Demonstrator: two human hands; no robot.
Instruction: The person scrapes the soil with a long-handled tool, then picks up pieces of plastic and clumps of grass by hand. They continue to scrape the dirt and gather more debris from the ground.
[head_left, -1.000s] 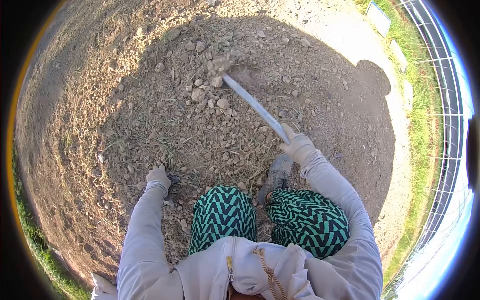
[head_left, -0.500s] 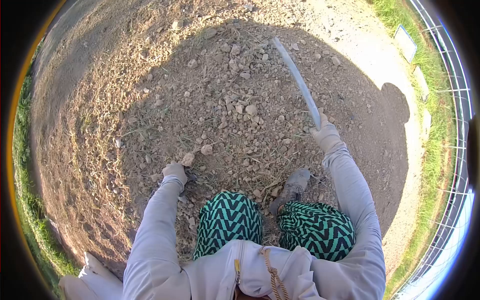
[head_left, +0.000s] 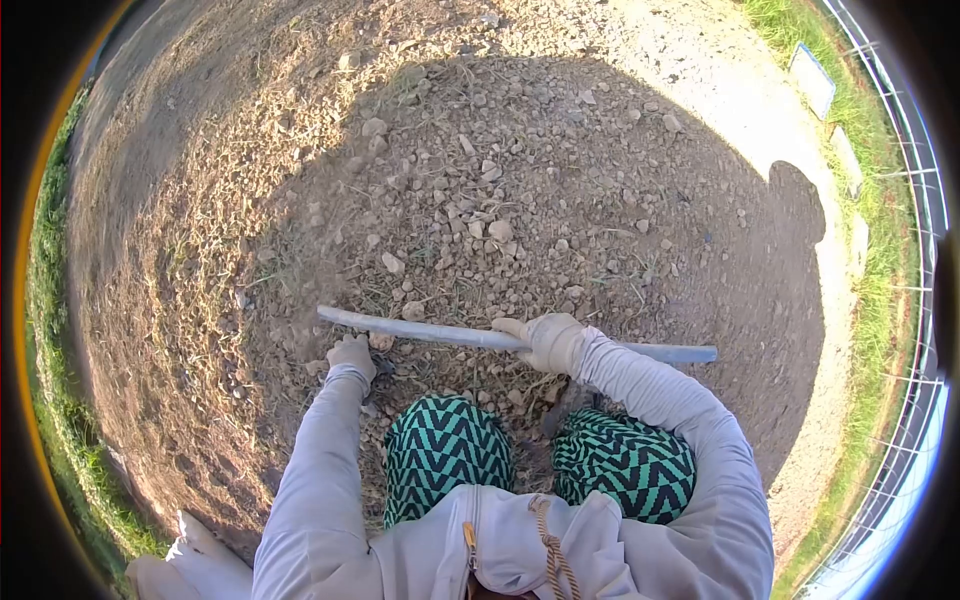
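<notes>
Plainly, the right hand (head_left: 553, 342) clasps a bar (head_left: 430, 330); the left hand (head_left: 351, 356) has unclear grip.

pale rod (head_left: 455, 333) across the way before the knees (head_left: 450, 455), open room over stony ground (head_left: 560, 200) beyond

Grips a grey bar (head_left: 430, 331) in the right hand (head_left: 553, 343), crosswise above stony, shaded soil (head_left: 570, 230) in front of patterned trousers (head_left: 450, 455). Holds the left hand (head_left: 351, 358), curled, just beside the bar's left end. Has grass (head_left: 872, 290) and a wire fence (head_left: 905, 174) off to the right.
</notes>
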